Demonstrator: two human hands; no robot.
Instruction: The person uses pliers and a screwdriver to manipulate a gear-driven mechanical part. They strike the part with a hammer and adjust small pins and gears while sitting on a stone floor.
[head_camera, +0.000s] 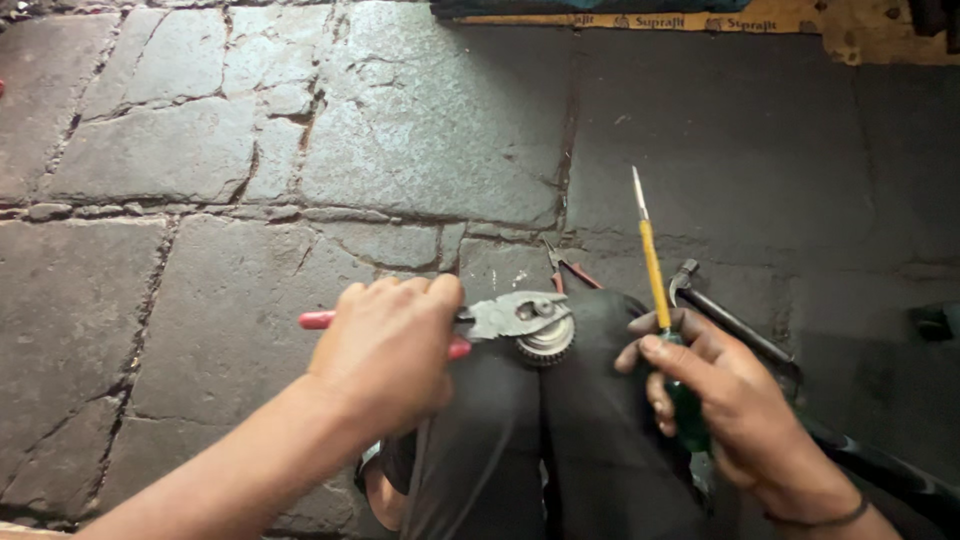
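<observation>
At frame centre, the left hand (385, 345) squeezes red-handled pliers (505, 316) clamped on a toothed metal gear (546, 343) resting on dark-trousered knees (560, 440); lower right, the right hand (725, 400) grips a green-handled screwdriver (660, 300) pointing up.

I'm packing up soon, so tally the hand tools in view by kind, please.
Pliers: 2, red-handled pliers in the left hand, small pliers on the floor
Screwdriver: 1, in the right hand
Hammer: 1
Total: 4
</observation>
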